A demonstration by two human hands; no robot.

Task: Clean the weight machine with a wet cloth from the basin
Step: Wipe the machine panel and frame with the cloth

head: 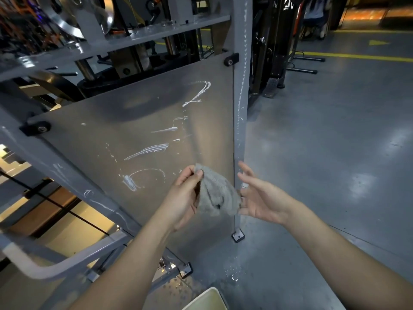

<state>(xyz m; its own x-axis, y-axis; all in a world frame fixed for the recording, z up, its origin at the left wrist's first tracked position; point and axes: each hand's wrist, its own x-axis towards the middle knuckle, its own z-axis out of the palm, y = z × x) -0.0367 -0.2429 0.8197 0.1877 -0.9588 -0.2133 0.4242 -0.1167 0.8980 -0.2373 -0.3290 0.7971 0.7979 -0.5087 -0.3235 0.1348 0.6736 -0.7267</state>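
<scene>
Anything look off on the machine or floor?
Yes: white streaks are smeared across the grey panel, and white drips run down the upright post beside it. Also, droplets are splashed on the floor by the basin. The left hand pinches the cloth.

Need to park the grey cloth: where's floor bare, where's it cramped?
Bare grey concrete floor right of the grey upright post, up to the yellow floor line. Crowded left of the streaked grey metal panel: slanted grey frame tubes. Bottom edge: pale basin.
</scene>
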